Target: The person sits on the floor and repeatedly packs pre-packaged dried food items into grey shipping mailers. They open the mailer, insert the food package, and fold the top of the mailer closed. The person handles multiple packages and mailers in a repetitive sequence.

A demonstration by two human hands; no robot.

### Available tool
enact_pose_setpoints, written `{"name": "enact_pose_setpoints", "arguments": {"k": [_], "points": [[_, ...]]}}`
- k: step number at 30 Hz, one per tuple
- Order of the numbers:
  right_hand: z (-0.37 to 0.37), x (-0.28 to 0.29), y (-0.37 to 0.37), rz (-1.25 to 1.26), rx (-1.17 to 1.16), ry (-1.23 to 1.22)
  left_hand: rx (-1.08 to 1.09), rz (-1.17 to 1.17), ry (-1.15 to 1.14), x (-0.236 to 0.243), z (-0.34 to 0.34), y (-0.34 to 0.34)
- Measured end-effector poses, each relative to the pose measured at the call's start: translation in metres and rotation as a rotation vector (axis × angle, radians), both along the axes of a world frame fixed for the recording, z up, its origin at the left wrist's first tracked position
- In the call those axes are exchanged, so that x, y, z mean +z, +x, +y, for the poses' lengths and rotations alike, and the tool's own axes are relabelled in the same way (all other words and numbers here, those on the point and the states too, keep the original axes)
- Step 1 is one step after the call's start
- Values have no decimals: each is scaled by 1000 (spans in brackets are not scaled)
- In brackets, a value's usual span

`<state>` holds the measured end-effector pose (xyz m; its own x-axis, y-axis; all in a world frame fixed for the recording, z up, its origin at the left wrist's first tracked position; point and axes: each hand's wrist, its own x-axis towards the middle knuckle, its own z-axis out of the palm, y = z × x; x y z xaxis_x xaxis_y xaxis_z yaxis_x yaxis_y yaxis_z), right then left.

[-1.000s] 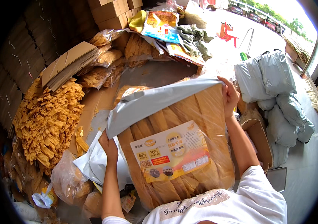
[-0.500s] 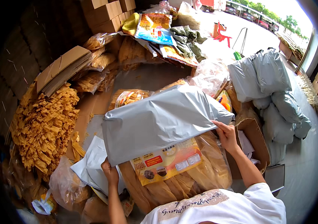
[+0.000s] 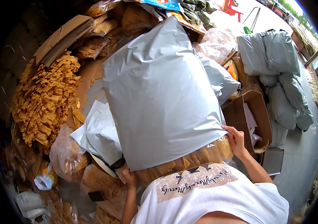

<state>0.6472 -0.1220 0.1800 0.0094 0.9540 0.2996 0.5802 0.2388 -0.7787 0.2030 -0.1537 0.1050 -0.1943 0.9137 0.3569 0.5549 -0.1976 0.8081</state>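
Note:
A big grey plastic mailing bag (image 3: 162, 97) covers most of a clear package of flat tan-brown strips (image 3: 189, 159), whose near end sticks out at the bag's mouth against my white shirt. At the mouth's lower left corner, my left hand (image 3: 130, 177) is closed on the bag's edge. My right hand (image 3: 236, 141) pinches the same edge at the right corner, thumb and fingers together. The package's printed label, visible half a second ago, is now hidden under the grey plastic.
Left stands a tall heap of yellow-brown strips (image 3: 45, 106), with flattened cardboard (image 3: 64, 37) above it. Pale empty-looking mailing bags (image 3: 99, 128) lie by my left hand. An open cardboard box (image 3: 258, 112) is on the right, beside stacked filled grey bags (image 3: 271, 54).
Both hands have come nearer to my body, drawing the grey bag over the package until only its near end shows. The view has tipped downward.

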Motion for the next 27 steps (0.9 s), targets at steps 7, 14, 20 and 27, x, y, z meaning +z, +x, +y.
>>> {"name": "enact_pose_setpoints", "arguments": {"k": [7, 14, 20, 27], "points": [[13, 38, -17, -126, -50, -31, 59, -901, -194, 20, 21, 26], [39, 8, -19, 229, 190, -125, 236, -1372, -325, 12, 22, -15], [99, 13, -39, 322, 208, -66, 72, -1060, 203, 125, 106, -51], [98, 99, -44, 271, 102, 52, -6, -643, 107, 250, 180, -51]]}}
